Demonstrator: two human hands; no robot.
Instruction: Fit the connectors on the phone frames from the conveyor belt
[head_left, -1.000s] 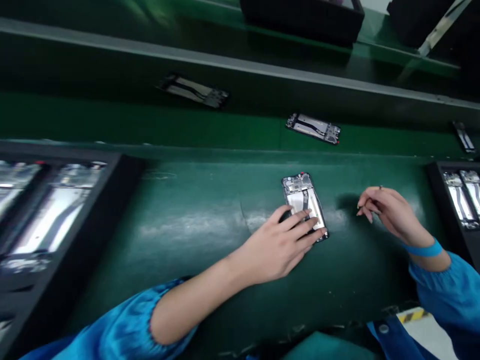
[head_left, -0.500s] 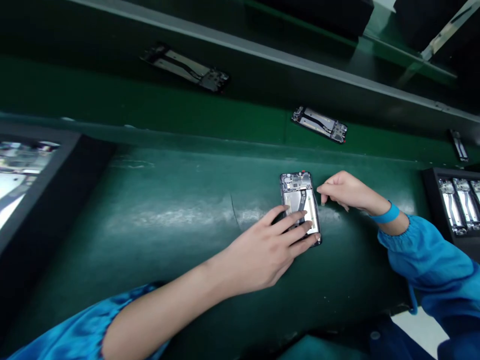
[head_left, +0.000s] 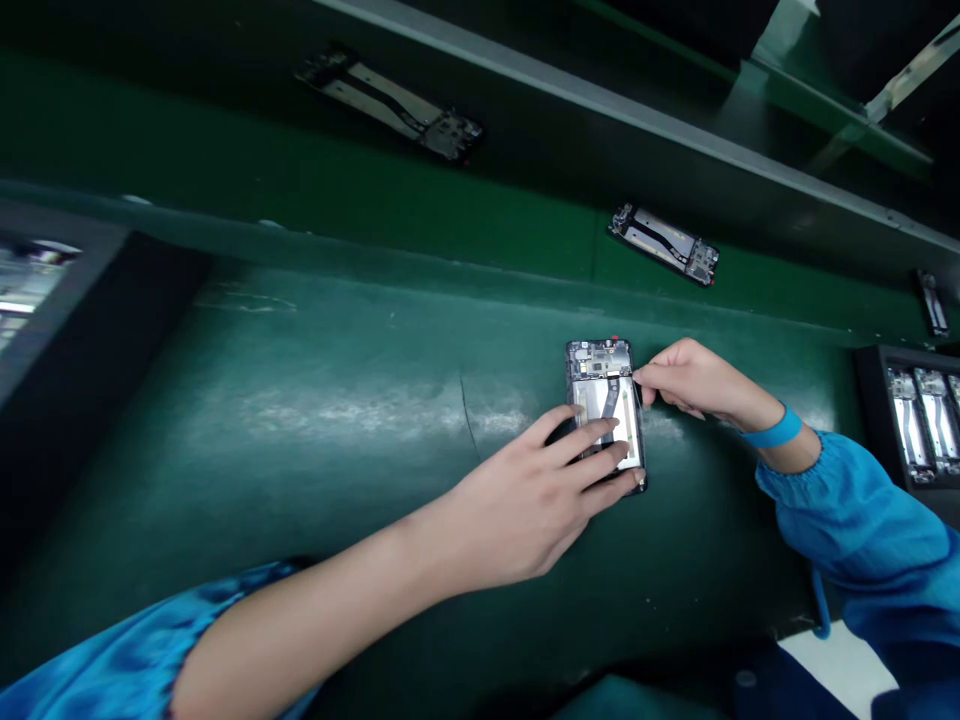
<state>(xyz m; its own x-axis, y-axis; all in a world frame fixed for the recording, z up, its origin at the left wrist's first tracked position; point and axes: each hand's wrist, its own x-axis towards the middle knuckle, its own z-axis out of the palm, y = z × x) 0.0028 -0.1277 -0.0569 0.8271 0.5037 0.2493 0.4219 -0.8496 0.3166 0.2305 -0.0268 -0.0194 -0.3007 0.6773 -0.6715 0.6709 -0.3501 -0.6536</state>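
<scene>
An opened phone (head_left: pixel 600 362) lies on the green bench, its circuit board at the far end and a dark flat ribbon cable running down the bare metal middle. My left hand (head_left: pixel 525 500) reaches across its near half, spread fingertips holding it against the bench; the thumb is hidden. At the phone's right edge, beside the board, my right hand (head_left: pixel 679 378) has thumb and forefinger pinched together. A thin dark cable (head_left: pixel 640 396) bows out along that edge up to these fingertips. Its end is hidden.
On the green strip behind lie more opened phones (head_left: pixel 664 243), (head_left: pixel 394 103) and, far right, another phone (head_left: pixel 932 302). A black tray (head_left: pixel 870 400) of phones stands at right. Another dark tray (head_left: pixel 97 330) is at left. A metal rail (head_left: pixel 555 90) crosses the back.
My right fingertips have moved in to meet the phone's right edge by the board. My left hand stays on the phone. The view has shifted slightly.
</scene>
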